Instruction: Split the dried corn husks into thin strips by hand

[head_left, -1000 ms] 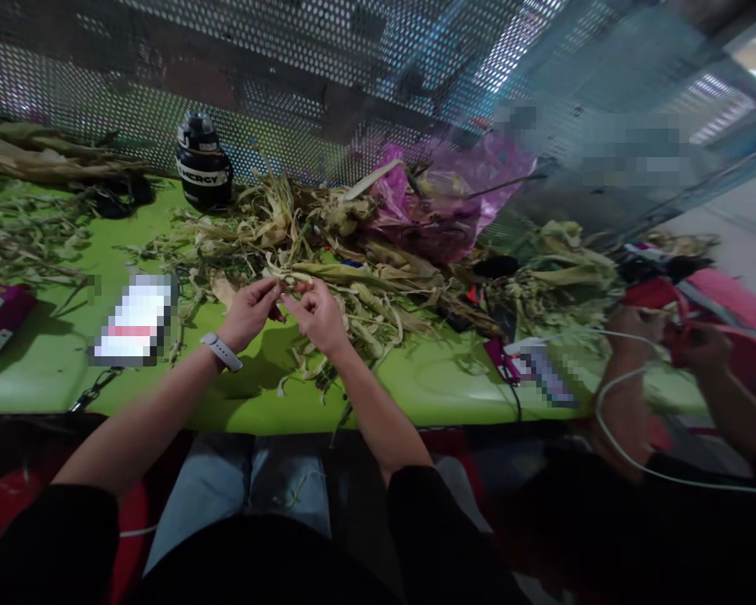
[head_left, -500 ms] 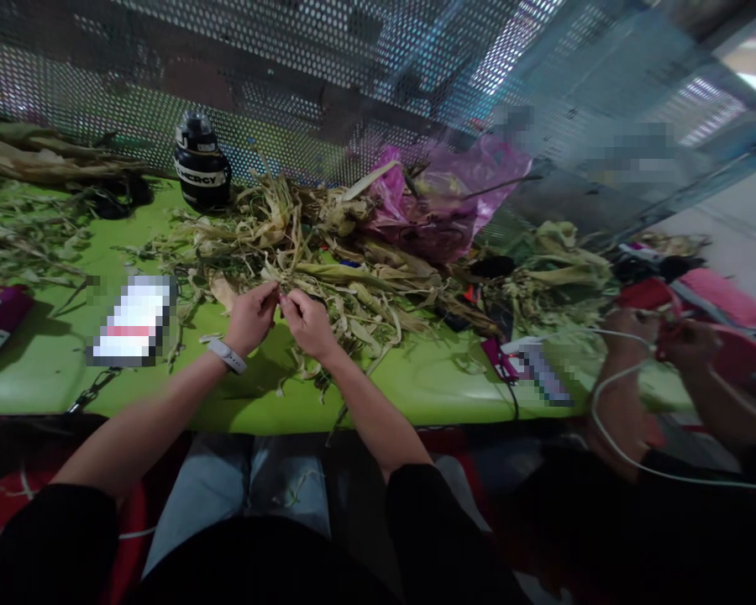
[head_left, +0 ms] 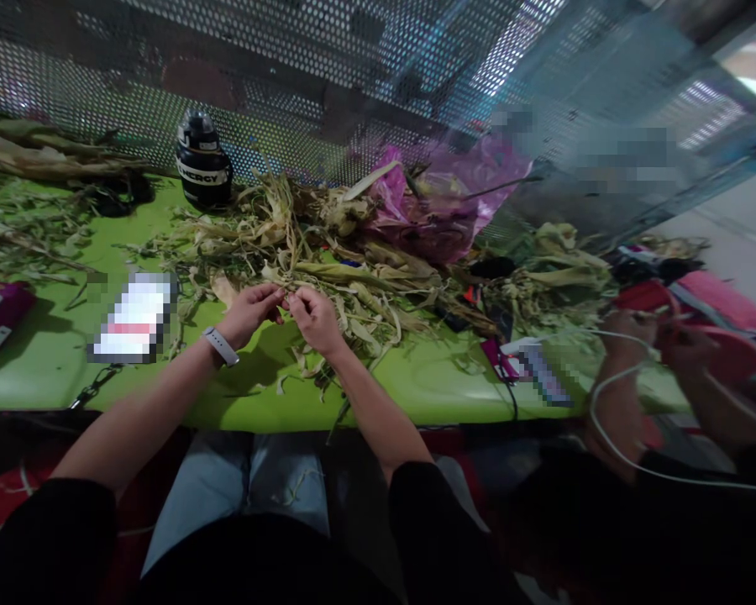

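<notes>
My left hand, with a pale band on its wrist, is closed in a pinch. Its fingertips almost meet those of my right hand, which is pinched shut as well. Whatever lies between the fingertips is too small to make out. Both hands are just above the near side of a heap of dry, yellow-green plant scraps, which look like husks, pods and stems. Some pale strips of it hang down by my right wrist.
On the green table a phone lies to the left, near a purple box. A black bottle and a pink plastic bag stand behind the heap. At right, another person's hands work by a white cable.
My left hand has turned slightly and its fingers have shifted toward the right hand. My right hand has rolled a little and moved slightly right. The heap looks the same.
</notes>
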A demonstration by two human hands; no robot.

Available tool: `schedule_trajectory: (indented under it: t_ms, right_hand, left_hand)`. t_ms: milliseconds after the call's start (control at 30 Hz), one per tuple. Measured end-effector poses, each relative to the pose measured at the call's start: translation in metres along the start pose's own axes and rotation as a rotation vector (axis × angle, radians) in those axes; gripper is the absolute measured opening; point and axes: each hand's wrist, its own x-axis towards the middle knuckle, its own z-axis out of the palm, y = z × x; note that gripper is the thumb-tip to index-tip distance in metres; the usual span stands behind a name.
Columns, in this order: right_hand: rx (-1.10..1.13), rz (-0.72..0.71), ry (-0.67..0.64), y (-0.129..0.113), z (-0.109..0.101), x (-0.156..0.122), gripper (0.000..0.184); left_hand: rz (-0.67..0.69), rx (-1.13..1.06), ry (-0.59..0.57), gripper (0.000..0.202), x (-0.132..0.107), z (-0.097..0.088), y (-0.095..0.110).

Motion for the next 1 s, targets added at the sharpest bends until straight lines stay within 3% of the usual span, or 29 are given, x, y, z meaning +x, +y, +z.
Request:
schedule_trajectory:
  t_ms: [333, 467, 633, 800, 1000]
  right_hand:
    - [0.462, 0.331, -0.062, 0.011, -0.005, 0.013, 0.039]
    - [0.584, 0.380, -0.086, 0.004, -0.012, 0.014, 0.040]
    - [0.623, 0.420, -0.119, -0.003, -0.018, 0.014, 0.037]
    - [0.654, 0.435, -0.115, -0.006, -0.024, 0.014, 0.035]
    - [0.592, 0.472, -0.153, -0.011, -0.030, 0.018, 0.032]
  left_hand:
    - [0.078, 0.234, 0.049, 0.039, -0.006, 0.000, -0.003]
    - [0.126, 0.274, -0.022, 0.056, -0.007, -0.001, 0.000]
    - [0.135, 0.397, -0.087, 0.059, -0.009, -0.002, 0.001]
    - [0.229, 0.521, -0.162, 0.070, -0.010, -0.003, -0.001]
    - [0.112, 0.340, -0.194, 0.054, -0.004, 0.000, -0.015]
